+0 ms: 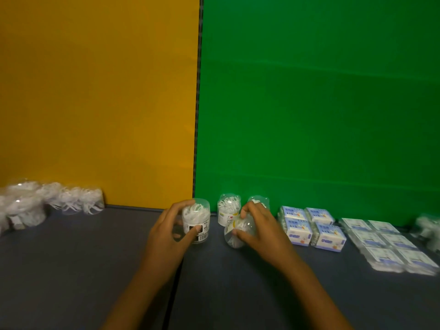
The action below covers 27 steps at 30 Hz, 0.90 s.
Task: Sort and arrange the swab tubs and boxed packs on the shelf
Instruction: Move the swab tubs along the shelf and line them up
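Observation:
My left hand point(167, 231) grips a clear upright tub point(196, 219) with a black label, full of white pieces, near the middle of the dark shelf point(95, 270). My right hand point(258, 228) holds a second clear tub point(235, 232), tilted on its side. Behind them two more clear tubs point(228, 208) point(258, 201) stand against the green back panel. To the right sit blue-and-white boxed packs point(312, 226) in a two-by-two block.
Flat wrapped packs point(390, 244) lie in rows at the right, with a blurred clear item point(428, 228) at the far right edge. Several clear tubs point(54, 203) cluster at the far left by the yellow panel. A seam point(173, 282) splits the shelf.

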Each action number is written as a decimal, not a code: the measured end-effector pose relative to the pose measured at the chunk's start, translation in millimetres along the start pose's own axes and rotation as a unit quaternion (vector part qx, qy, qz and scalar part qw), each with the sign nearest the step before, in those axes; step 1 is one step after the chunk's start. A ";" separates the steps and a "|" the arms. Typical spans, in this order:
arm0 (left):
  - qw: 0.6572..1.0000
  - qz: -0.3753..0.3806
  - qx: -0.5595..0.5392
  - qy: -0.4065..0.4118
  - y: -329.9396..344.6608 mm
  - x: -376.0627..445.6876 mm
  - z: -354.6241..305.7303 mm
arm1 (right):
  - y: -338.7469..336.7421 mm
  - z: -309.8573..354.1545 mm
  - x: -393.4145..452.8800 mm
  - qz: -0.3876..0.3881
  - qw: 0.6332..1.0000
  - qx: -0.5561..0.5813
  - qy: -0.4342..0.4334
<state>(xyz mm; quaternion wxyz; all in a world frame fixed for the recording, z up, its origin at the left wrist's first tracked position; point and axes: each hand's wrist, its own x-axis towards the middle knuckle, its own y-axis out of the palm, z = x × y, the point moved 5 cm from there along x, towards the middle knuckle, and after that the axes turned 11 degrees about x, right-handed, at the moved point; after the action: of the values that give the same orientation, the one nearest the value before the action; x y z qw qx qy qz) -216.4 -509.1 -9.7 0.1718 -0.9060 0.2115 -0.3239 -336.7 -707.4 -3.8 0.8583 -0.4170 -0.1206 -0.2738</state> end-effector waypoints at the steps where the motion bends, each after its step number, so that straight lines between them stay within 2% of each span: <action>1: 1.000 0.000 0.001 -0.003 -0.5 0.6 1.9 | 2.3 0.2 3.1 -0.001 1.000 0.002 -0.002; 15: 1.000 -0.016 -0.017 -0.014 -1.4 29.6 39.0 | 29.2 -10.5 36.6 0.087 0.996 -0.035 0.010; 27: 0.999 0.008 -0.039 -0.012 7.9 37.9 46.5 | 31.8 -7.0 29.6 0.093 0.994 -0.052 -0.006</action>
<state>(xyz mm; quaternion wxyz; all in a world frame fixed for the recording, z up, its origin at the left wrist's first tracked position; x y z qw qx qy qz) -161.3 -526.5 -27.7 0.1414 -0.9141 0.2291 -0.3032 -294.4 -707.8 -15.9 0.8566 -0.4719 -0.0723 -0.1958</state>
